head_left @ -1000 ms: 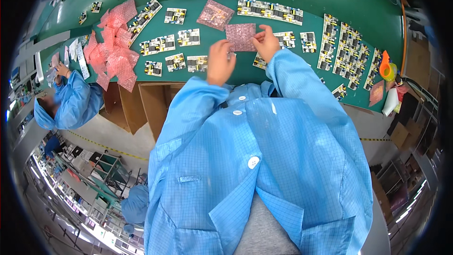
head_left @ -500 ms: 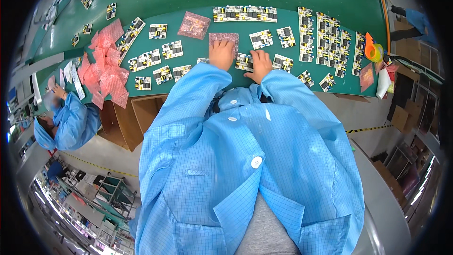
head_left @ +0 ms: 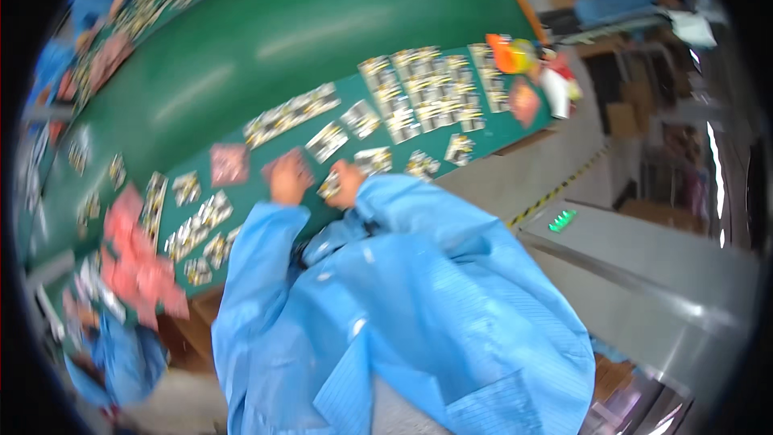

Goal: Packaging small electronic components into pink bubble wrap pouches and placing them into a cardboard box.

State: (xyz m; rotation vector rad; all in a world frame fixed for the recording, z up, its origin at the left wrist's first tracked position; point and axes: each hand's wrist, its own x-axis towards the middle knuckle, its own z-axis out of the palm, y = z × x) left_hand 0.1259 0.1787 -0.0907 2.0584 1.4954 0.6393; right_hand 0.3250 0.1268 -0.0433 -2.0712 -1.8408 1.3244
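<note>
The picture is blurred and tilted. My left hand (head_left: 288, 181) lies on the green table (head_left: 266, 56), its fingers on the edge of a pink anti-static bag (head_left: 279, 163). My right hand (head_left: 348, 180) rests just to its right, touching a small circuit-board panel (head_left: 328, 187). A second pink bag (head_left: 229, 163) lies flat to the left of my hands. Rows of small circuit-board panels (head_left: 419, 97) cover the table beyond and beside my hands. Blur hides how my fingers are set.
A heap of pink bags (head_left: 133, 262) lies at the left end, where another person in a blue coat (head_left: 113, 362) is working. Orange and red items (head_left: 515, 56) sit at the table's right end. Grey floor with a yellow-black stripe (head_left: 555, 193) runs to the right.
My hands have brought the pink bag down from in front of me onto the table. My view has swung and tilted, shifting the table toward the upper left.
</note>
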